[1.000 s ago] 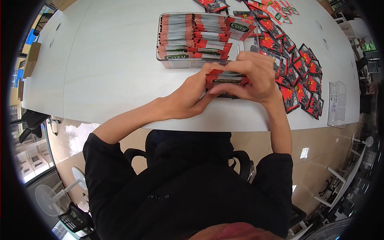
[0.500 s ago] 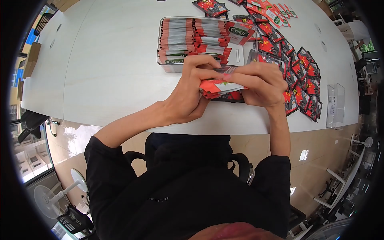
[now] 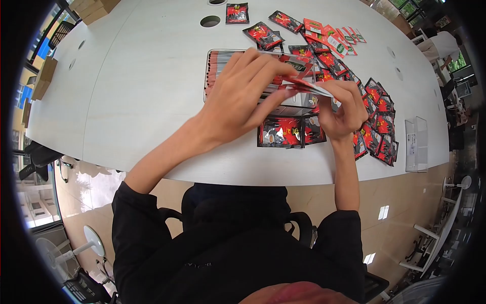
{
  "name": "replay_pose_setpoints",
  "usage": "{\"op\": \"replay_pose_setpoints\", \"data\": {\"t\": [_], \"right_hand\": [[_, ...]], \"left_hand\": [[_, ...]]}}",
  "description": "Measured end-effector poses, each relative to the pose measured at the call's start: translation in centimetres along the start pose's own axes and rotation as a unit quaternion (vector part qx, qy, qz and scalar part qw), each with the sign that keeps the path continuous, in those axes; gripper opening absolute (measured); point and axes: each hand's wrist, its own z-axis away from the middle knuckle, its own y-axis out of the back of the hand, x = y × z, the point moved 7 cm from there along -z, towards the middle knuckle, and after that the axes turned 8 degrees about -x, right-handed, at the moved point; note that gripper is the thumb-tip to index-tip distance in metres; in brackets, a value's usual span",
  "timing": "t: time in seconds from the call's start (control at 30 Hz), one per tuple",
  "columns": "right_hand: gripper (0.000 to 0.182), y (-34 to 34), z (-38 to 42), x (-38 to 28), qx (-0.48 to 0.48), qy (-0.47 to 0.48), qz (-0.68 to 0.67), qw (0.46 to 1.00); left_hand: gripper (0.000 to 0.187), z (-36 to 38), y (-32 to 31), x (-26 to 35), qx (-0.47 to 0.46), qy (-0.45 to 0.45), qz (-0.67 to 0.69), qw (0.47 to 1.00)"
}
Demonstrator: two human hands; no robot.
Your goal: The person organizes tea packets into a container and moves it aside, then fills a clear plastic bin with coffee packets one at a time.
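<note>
Hands point(image 3: 238, 96) point(image 3: 345, 110) pinching red packets point(image 3: 305, 85) above white table point(image 3: 147, 101); cardboard boxes point(image 3: 44, 78) by left edge; glossy floor point(image 3: 372, 200) below.

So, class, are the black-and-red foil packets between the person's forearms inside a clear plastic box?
No, those packets lie on the white table, outside the clear box beyond them.

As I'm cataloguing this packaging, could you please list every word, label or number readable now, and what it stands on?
"Cozy" (probable, blurred): the green-labelled packet in the clear box.
Too small or blurred to read:
yellow print on the black-and-red packets;
green labels on the loose red packets;
print on the clear container at right;
lettering on the black shirt.
</note>
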Motion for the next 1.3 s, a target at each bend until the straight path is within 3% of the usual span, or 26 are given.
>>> {"op": "replay_pose_setpoints", "data": {"t": [0.17, 0.27, 0.43, 0.5, 0.6, 1.03, 1.1, 1.17, 1.23, 1.3], "right_hand": [[0.032, 0.9, 0.4, 1.6, 0.055, -0.065, 0.010, 0.996], [0.032, 0.5, 0.5, 3.2, 0.021, -0.137, 0.020, 0.990], [0.026, -1.1, 0.4, 3.6, -0.054, -0.188, 0.015, 0.981], [0.026, -2.1, 0.8, 4.3, -0.080, -0.253, -0.010, 0.964], [0.025, -2.5, 0.5, 4.5, -0.113, -0.251, 0.028, 0.961], [0.045, -2.8, 0.9, 5.2, -0.115, -0.236, 0.007, 0.965], [0.045, -2.7, 0.9, 5.5, -0.122, -0.253, 0.002, 0.960], [0.045, -2.6, 1.2, 5.9, -0.124, -0.264, 0.007, 0.957], [0.045, -2.7, 1.4, 6.5, -0.131, -0.276, 0.004, 0.952], [0.045, -2.6, 1.2, 5.9, -0.112, -0.217, 0.024, 0.970]], "left_hand": [[0.015, -4.8, 1.4, 0.2, -0.008, -0.059, -0.016, 0.998], [0.017, -7.2, 0.4, -0.5, -0.137, -0.023, -0.184, 0.973], [0.013, -7.9, -1.6, -2.5, -0.151, -0.023, -0.201, 0.968], [0.009, -8.1, -2.3, -3.4, -0.170, -0.018, -0.217, 0.961], [0.007, -8.1, -3.8, -4.2, -0.224, 0.003, -0.226, 0.948], [0.013, -7.3, -3.8, -5.5, -0.202, -0.022, -0.242, 0.949], [0.013, -7.3, -3.2, -5.6, -0.172, -0.010, -0.216, 0.961], [0.017, -7.5, -3.5, -7.1, -0.228, 0.050, -0.239, 0.943], [0.007, -7.6, -3.0, -6.3, -0.217, -0.031, -0.251, 0.943], [0.008, -7.7, -3.1, -6.4, -0.230, -0.007, -0.238, 0.944]]}}
